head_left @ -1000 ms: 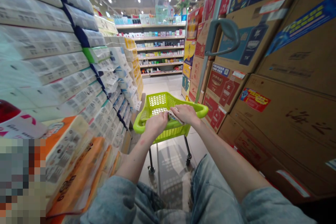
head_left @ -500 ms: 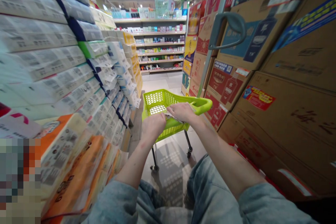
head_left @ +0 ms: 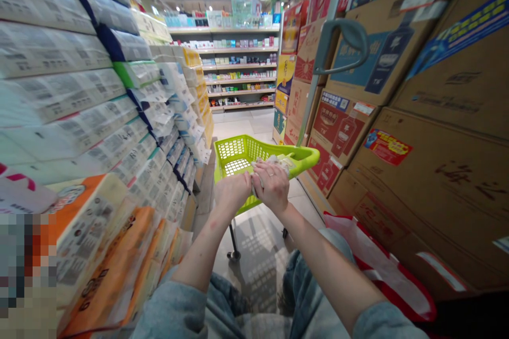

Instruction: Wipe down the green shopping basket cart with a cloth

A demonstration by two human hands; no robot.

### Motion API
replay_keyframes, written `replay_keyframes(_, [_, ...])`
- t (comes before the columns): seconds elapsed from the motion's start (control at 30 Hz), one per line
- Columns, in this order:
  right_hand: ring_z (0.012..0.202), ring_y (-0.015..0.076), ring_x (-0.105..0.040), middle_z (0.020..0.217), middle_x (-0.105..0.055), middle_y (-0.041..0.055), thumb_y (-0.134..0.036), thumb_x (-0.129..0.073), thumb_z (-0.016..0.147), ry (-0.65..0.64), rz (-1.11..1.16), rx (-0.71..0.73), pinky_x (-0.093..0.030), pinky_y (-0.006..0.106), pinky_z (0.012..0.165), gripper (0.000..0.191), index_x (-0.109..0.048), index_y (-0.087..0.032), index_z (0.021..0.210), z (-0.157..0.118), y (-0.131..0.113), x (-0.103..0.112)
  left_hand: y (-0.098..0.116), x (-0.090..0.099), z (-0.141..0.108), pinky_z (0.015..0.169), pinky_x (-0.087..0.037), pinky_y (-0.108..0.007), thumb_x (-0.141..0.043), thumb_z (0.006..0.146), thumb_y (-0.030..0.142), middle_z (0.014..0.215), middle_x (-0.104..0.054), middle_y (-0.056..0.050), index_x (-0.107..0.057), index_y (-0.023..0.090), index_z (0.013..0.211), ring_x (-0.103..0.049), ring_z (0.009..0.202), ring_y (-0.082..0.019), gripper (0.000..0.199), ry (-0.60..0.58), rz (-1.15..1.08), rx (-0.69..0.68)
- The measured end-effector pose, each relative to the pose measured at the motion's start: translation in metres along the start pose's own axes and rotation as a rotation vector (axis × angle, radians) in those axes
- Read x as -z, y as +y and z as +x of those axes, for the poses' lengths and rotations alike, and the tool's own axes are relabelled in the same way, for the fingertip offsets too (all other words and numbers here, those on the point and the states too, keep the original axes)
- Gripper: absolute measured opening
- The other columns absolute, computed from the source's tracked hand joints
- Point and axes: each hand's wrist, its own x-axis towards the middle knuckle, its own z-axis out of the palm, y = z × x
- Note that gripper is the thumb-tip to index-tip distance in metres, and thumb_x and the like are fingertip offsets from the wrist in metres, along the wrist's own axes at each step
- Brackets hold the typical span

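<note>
A lime-green shopping cart (head_left: 300, 156) with a perforated basket stands right before my knees on dark wheeled legs. My left hand (head_left: 234, 190) is closed around the near rim of the basket. Right beside it, my right hand (head_left: 272, 183), with a ring on one finger, presses a crumpled pale cloth (head_left: 271, 161) against the same rim. The cloth bunches up beyond my fingers; whether it is fabric or tissue I cannot tell. Nothing shows inside the visible part of the basket.
Stacked tissue packs (head_left: 59, 47) wall the left side, orange packs (head_left: 115, 265) nearest me. Cardboard cartons (head_left: 429, 180) rise on the right behind a grey pole with a hook (head_left: 345, 45). A red-edged bag (head_left: 382, 265) lies low right. Product shelves (head_left: 238, 63) stand ahead.
My right hand has turned and drawn slightly back toward me, and the cloth now bunches above its fingers. My left hand stays on the rim. More of the red-edged bag shows.
</note>
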Motion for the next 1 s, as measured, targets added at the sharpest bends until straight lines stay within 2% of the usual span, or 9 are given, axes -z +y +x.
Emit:
replay_keyframes(0.1, [0.124,0.0199,-0.042,0.120,-0.060,0.0096,-0.032,-0.036,0.090,0.019,0.012,0.103,-0.030,0.037,0.102,0.036,-0.060,-0.018,0.112,-0.007,0.022,-0.001,-0.001,-0.001,-0.003,0.068,-0.046,-0.037,-0.011,0.092,0.037,0.084,-0.069,-0.012,-0.066,0.016,0.090,-0.065,0.080,-0.027,0.060,0.053,0.053,-0.069])
replay_keyframes(0.3, [0.126,0.0219,-0.039,0.125,-0.056,0.0132,-0.036,-0.025,0.090,0.074,0.035,0.113,-0.031,0.043,0.102,0.045,-0.058,-0.014,0.112,-0.016,0.072,-0.001,0.000,-0.001,-0.005,0.068,-0.044,-0.033,-0.009,0.092,0.043,0.079,-0.069,-0.012,-0.067,0.016,0.085,-0.066,0.076,-0.024,0.064,0.067,0.015,-0.112])
replay_keyframes(0.43, [0.122,0.0229,-0.043,0.122,-0.058,0.0140,-0.035,-0.018,0.091,0.082,0.020,0.049,-0.033,0.043,0.099,0.049,-0.059,-0.013,0.110,-0.014,0.093,0.003,-0.001,0.000,-0.006,0.069,-0.043,-0.032,-0.011,0.092,0.043,0.078,-0.069,-0.012,-0.067,0.015,0.085,-0.065,0.078,-0.024,0.063,0.036,-0.002,-0.113])
replay_keyframes(0.57, [0.114,0.0215,-0.050,0.115,-0.061,0.0138,-0.032,-0.011,0.093,0.065,-0.028,-0.062,-0.035,0.035,0.095,0.055,-0.061,-0.014,0.109,-0.009,0.107,0.013,-0.003,0.000,-0.007,0.070,-0.044,-0.033,-0.010,0.092,0.043,0.078,-0.069,-0.013,-0.067,0.015,0.085,-0.065,0.078,-0.024,0.064,0.026,-0.004,-0.109])
replay_keyframes(0.73, [0.091,0.0196,-0.058,0.095,-0.067,0.0107,-0.033,-0.013,0.095,-0.041,-0.127,-0.210,-0.039,0.031,0.085,0.055,-0.065,-0.015,0.098,0.005,0.114,0.022,0.000,-0.002,-0.007,0.069,-0.044,-0.035,-0.008,0.092,0.043,0.077,-0.069,-0.013,-0.068,0.015,0.085,-0.065,0.077,-0.025,0.066,0.050,-0.015,-0.101])
replay_keyframes(0.87, [0.078,0.0196,-0.060,0.081,-0.068,0.0093,-0.040,-0.016,0.095,-0.259,-0.279,-0.394,-0.039,0.029,0.071,0.055,-0.066,-0.016,0.093,0.028,0.109,0.030,0.004,-0.003,-0.007,0.071,-0.045,-0.035,-0.009,0.092,0.044,0.079,-0.069,-0.012,-0.068,0.015,0.086,-0.064,0.078,-0.024,0.066,0.065,-0.043,-0.077])
replay_keyframes(1.0, [0.080,0.0199,-0.062,0.086,-0.070,0.0094,-0.045,-0.019,0.094,-0.473,-0.319,-0.468,-0.038,0.028,0.067,0.056,-0.068,-0.018,0.090,0.053,0.098,0.034,0.009,-0.005,-0.007,0.070,-0.045,-0.034,-0.008,0.092,0.044,0.078,-0.069,-0.012,-0.068,0.016,0.086,-0.065,0.076,-0.023,0.066,0.089,-0.058,-0.047])
